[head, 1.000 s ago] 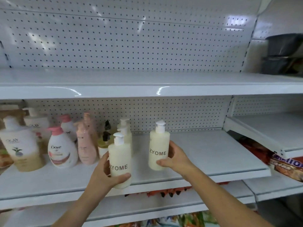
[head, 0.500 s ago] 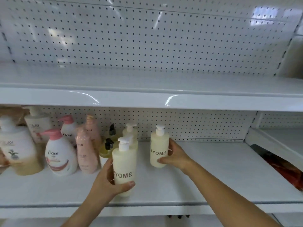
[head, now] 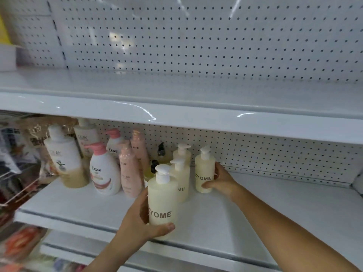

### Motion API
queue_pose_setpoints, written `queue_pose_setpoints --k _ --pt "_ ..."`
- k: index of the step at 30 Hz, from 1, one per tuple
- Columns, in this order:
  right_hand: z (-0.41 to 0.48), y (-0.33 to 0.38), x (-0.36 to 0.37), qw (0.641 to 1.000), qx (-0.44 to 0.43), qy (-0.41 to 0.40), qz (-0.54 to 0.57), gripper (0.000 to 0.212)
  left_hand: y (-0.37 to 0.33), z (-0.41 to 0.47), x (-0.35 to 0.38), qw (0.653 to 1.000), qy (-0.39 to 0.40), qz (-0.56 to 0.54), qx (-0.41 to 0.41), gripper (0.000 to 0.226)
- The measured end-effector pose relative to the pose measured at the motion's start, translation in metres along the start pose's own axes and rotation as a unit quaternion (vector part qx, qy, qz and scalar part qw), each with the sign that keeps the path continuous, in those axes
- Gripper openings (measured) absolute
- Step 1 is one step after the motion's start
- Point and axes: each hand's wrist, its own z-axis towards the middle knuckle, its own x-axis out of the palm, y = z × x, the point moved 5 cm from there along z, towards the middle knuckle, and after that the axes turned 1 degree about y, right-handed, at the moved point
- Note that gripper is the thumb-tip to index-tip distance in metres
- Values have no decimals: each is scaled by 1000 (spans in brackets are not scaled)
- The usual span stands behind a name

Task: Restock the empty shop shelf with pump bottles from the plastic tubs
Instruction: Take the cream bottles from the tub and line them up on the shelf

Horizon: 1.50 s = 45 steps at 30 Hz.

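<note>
— Bottles first: where are they?

— Nearest me, at six o'clock, my left hand (head: 141, 222) is wrapped round a cream pump bottle (head: 162, 201), thumb across the front under the lettering, fingers behind. Its base is at the front edge of the shelf (head: 255, 222); I can't tell whether it has touched down.

— And the other?

— Further in, toward one o'clock, my right hand (head: 222, 182) clasps a second cream bottle (head: 204, 171) from its right side, close to the pegboard back panel (head: 275, 154).

— Why hold them that way?

— Labels face outward, I'd say so shoppers can read them. Gripping low on the body keeps each upright while I line it up beside the two cream bottles (head: 181, 173) already standing between my hands. The right one goes deep, starting a new row behind; the left one fills the front.

— Anything changed from half a second back?

— Both bottles sit further in and closer to that pair. My view has swung left, so more of the pink-capped bottles (head: 104, 167) at ten o'clock shows.
</note>
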Motion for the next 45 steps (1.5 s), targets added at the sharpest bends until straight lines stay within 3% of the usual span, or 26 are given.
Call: queue_pose_setpoints --k 13,24,31,34,40,45 --pt "23 -10 10 1000 6 -8 14 102 0 7 -6 1000 8 0 15 89" --pt "38 -12 19 1000 -1 2 30 100 3 12 -16 999 24 -1 23 101" --pt "32 -12 23 999 -6 39 21 111 5 19 -17 999 30 6 24 99" --pt "12 -5 14 999 -17 27 6 112 5 29 -9 999 30 3 31 98" --pt "-77 25 -23 990 -114 -74 40 86 8 48 28 999 47 2 25 101" --pt "-142 37 0 992 -127 24 11 91 4 57 63 997 62 3 36 95"
